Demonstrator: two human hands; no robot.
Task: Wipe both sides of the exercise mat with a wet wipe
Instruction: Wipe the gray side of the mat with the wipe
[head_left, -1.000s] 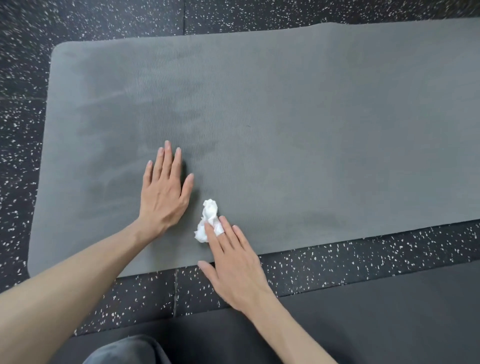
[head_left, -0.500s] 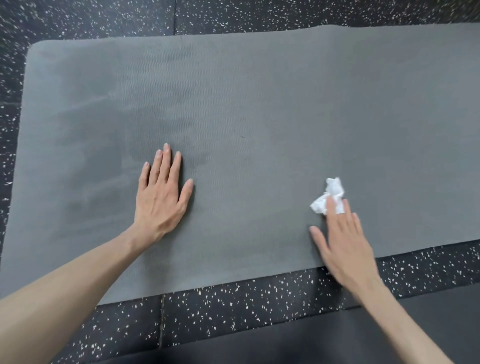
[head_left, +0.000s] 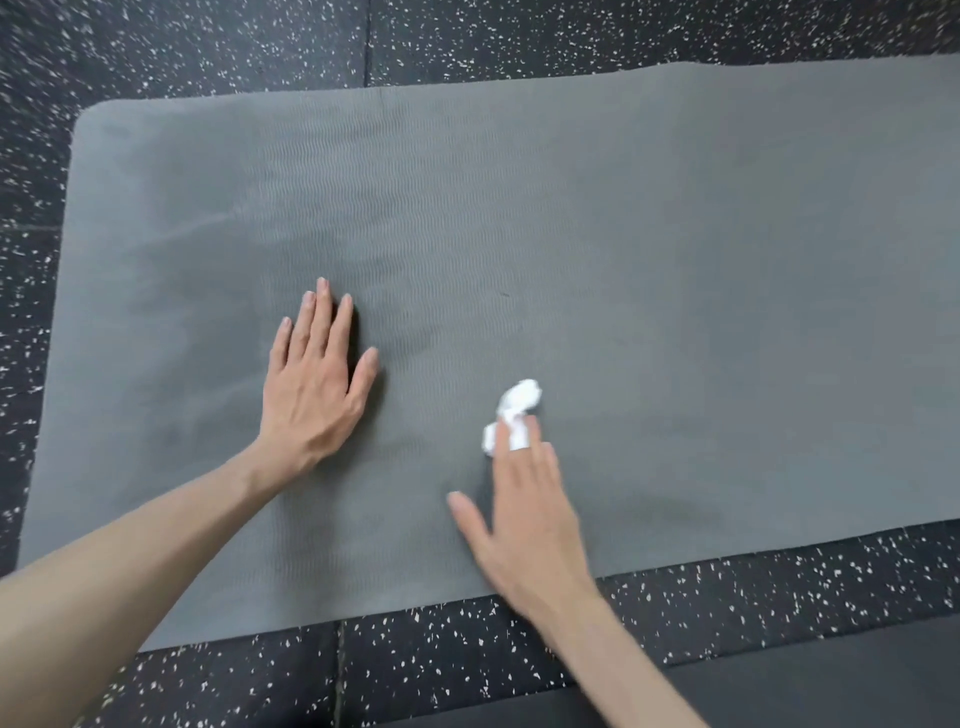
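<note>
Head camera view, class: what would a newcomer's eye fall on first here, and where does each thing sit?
The crumpled white wet wipe stands out against the grey exercise mat, pressed under the straight fingers of the right hand near the mat's near edge. To its left, the left hand lies flat on the mat. Black speckled flooring surrounds the mat.

A gym: black speckled rubber floor tiles (head_left: 519, 41) under a grey exercise mat (head_left: 675, 260).
</note>
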